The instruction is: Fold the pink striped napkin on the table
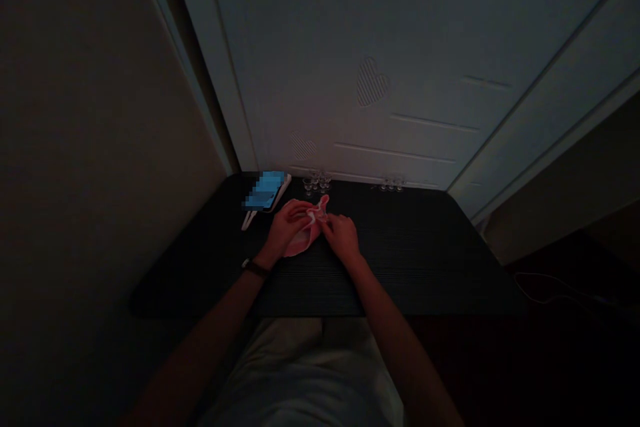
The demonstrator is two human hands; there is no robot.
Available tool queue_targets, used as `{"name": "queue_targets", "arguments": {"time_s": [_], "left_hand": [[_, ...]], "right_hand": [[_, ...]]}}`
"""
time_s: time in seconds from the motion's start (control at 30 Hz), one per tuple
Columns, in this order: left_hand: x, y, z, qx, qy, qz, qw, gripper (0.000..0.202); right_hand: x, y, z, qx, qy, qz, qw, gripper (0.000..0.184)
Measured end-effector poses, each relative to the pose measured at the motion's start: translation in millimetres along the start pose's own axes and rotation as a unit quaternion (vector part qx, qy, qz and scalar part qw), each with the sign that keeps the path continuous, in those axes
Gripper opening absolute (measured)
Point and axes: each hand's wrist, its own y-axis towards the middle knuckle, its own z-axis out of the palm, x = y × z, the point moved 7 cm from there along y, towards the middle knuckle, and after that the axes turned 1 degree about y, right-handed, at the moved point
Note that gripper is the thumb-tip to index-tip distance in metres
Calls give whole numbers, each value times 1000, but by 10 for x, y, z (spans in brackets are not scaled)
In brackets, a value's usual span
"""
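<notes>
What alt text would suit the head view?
A person's left hand and right hand grip a pink cloth at a dark table. Beyond the cloth stand two clusters of small clear objects, with a lit screen at left.

Both hands are working close together over a dark table (415, 253). The left hand (286, 230), with a dark band (256, 268) circling its wrist, is gripping a pink cloth (299, 244) with pale edges, while the right hand (343, 233) is pinching the same cloth from the other side — something clear seems to be showing in its folds, though the dim light is making that hard to tell. Small clear glasses (317, 181) are standing in a cluster just beyond, and a smaller group (391, 185) is standing farther right — both near a white panel (320, 67). A lit phone (267, 190) is lying at the left.
</notes>
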Motion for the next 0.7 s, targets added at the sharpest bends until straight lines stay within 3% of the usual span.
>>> {"name": "queue_targets", "arguments": {"time_s": [0.1,0.5,0.7], "left_hand": [[-12,0,45,13,28,15,999,39],[118,16,-58,-45,39,15,998,25],[71,15,-77,-42,103,21,994,13]], "right_hand": [[-1,5,24,7,2,5,1000,29],[17,13,82,35,2,-2,999,29],[24,5,80,40,1,-9,999,25]]}}
